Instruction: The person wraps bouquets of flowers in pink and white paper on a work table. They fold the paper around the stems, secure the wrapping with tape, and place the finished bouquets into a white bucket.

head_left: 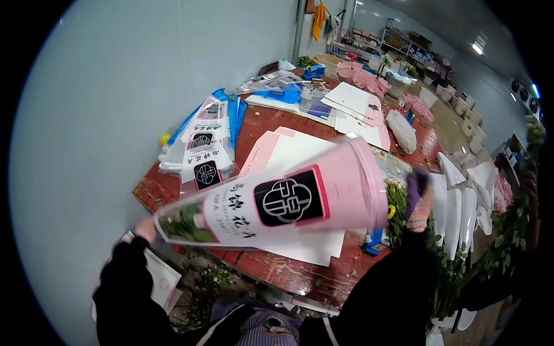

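Observation:
A wrapped bouquet (277,199) lies slantwise across the view in a clear sleeve with pink paper, a white band and a black emblem panel. Green leaves and stems show through its narrow left end; any blooms are hidden by the pink paper. That narrow end is gripped by my left hand (148,228), partly hidden behind the sleeve. My right hand (419,202), in a purple and pink striped glove, is raised just right of the bouquet's wide end, apart from it. Its fingers look stretched upward with nothing visible in them, though slightly blurred.
Flat printed sleeves (202,141) are stacked at the red table's (265,121) left. White and pink sheets (355,104) lie farther back. Cut flowers (395,202) and a blue tape dispenser (375,241) sit at the right, beside white-wrapped bunches (456,213). Leaf scraps litter the floor (208,288).

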A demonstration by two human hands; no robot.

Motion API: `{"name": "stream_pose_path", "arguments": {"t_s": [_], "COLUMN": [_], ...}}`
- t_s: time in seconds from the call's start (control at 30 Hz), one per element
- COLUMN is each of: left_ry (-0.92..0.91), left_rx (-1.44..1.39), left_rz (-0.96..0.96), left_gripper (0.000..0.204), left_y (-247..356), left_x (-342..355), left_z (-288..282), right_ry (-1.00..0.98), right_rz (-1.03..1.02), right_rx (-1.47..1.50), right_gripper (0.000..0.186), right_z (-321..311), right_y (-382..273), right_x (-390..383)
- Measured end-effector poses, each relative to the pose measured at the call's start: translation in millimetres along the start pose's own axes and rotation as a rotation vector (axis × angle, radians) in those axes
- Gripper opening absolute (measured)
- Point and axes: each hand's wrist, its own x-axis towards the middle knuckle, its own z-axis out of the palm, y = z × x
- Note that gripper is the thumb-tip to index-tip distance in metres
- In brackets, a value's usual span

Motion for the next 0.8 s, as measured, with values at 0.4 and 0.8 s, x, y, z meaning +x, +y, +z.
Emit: {"name": "stream_pose_path", "arguments": {"t_s": [0.4,0.8], "left_ry": [-1.233,-0.813], "left_rx": [-1.381,-1.020], "left_rz": [-0.107,0.241], "left_gripper": [0.021,0.036], "left_y": [260.5,229.2], "left_x": [-153.9,-137.2], "left_z": [136.0,115.8], "right_ry": [-0.209,-0.271], "right_rz": [0.916,1.013], "right_rx": [0.486,0.423], "right_gripper": [0.023,0.023], "right_z": [178.9,114.5], "right_y": [118.4,93.7], "right_x": [-274.0,-273.7]}}
